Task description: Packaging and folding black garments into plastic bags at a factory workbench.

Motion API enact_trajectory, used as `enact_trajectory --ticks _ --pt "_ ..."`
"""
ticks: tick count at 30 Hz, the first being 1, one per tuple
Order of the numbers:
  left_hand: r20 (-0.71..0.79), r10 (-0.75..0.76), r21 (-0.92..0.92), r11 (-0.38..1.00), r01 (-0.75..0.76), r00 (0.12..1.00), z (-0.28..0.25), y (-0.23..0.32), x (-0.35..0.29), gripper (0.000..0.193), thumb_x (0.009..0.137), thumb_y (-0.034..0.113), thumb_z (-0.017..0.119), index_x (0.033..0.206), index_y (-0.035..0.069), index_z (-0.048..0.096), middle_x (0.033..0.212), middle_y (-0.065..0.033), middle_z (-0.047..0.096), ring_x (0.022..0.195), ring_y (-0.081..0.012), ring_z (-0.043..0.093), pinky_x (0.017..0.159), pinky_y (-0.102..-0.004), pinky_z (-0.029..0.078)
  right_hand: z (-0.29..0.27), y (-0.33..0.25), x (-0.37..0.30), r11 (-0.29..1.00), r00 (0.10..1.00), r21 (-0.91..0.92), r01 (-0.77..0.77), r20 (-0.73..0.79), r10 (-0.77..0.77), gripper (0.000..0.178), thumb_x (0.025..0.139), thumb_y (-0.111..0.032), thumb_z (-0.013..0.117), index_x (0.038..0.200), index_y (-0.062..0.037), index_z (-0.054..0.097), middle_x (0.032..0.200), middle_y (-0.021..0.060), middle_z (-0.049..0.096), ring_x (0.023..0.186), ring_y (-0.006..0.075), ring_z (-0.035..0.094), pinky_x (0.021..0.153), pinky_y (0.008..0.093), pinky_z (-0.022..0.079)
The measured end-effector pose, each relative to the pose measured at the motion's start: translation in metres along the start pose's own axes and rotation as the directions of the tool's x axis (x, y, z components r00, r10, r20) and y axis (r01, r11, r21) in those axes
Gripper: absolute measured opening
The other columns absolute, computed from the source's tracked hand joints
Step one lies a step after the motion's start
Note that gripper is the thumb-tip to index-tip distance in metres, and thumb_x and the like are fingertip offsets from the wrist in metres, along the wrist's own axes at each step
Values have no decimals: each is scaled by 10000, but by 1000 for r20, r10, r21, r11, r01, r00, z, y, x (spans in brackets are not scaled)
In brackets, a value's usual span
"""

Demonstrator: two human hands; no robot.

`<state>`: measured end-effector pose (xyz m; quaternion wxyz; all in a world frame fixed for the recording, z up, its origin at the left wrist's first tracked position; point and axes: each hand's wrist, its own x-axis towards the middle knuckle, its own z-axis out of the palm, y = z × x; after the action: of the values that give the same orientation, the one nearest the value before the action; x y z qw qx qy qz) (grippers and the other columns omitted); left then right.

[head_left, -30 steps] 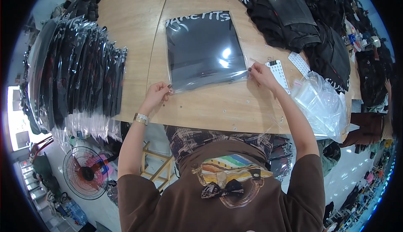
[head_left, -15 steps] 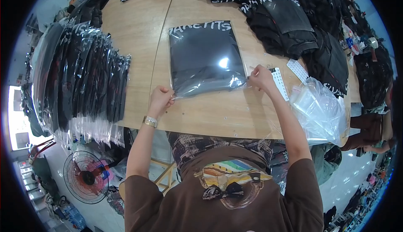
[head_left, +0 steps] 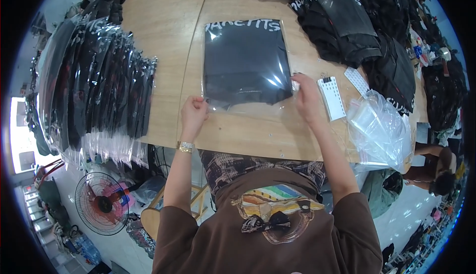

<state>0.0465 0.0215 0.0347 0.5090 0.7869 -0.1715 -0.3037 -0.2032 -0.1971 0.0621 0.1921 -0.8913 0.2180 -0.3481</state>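
A folded black garment with white lettering along its far edge lies inside a clear plastic bag (head_left: 246,58) on the wooden table (head_left: 238,130). The bag's near end reaches past the garment as a strip of bare film. My left hand (head_left: 195,115) pinches the bag at its near left corner, fingers closed. My right hand (head_left: 306,94) grips the bag's right edge, a little farther up than the near corner. Between the hands the film lies over the garment with bright glare on it.
Upright bagged black garments (head_left: 99,85) stand in a long row on the left. Folded black garments (head_left: 342,26) pile up at the far right. Nearer are a white sticker sheet (head_left: 331,99) and a heap of clear bags (head_left: 379,130). A fan (head_left: 102,203) stands below left.
The bag's near end has flattened, and the garment's lower edge now shows through it. My right hand has shifted up along the bag's right edge. The person at the far end has drawn back slightly.
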Motion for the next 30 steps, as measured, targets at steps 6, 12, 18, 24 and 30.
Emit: enact_trajectory --ticks 6,12,18,24,30 --pt "77 82 -119 990 -72 994 -10 -7 -9 58 877 67 537 881 38 487 778 4 522 665 -53 536 522 -168 435 -41 31 -40 993 972 -85 -78 215 94 351 656 73 517 985 -39 558 990 145 556 957 311 524 800 357 427" --pt "66 257 -13 966 -257 964 -12 -8 -15 70 889 93 538 879 50 484 768 12 520 670 -49 518 539 -181 419 -40 14 -48 974 933 -98 205 319 -165 337 645 -42 600 977 -87 563 981 107 568 951 277 532 800 378 412" --pt "-21 343 284 903 -323 939 -13 -6 -16 105 879 100 560 873 17 496 728 -24 551 646 -71 540 576 -214 444 -30 19 -46 967 924 -29 252 303 -232 254 646 -51 608 893 -108 592 1028 57 586 1025 253 518 838 376 383" --pt "-88 472 116 880 -461 877 -9 -22 -9 101 873 92 563 880 13 500 780 -60 615 733 -104 608 625 -222 468 -32 23 -51 990 926 53 129 352 -139 188 671 -66 609 855 -105 607 972 18 611 1029 242 517 850 369 372" --pt "-112 435 45 901 -432 894 -6 -20 -4 110 873 103 565 864 15 499 714 -60 615 669 -114 606 616 -226 468 -21 28 -51 985 952 102 -142 285 108 109 723 -76 591 829 -88 612 909 26 610 986 244 518 847 368 355"
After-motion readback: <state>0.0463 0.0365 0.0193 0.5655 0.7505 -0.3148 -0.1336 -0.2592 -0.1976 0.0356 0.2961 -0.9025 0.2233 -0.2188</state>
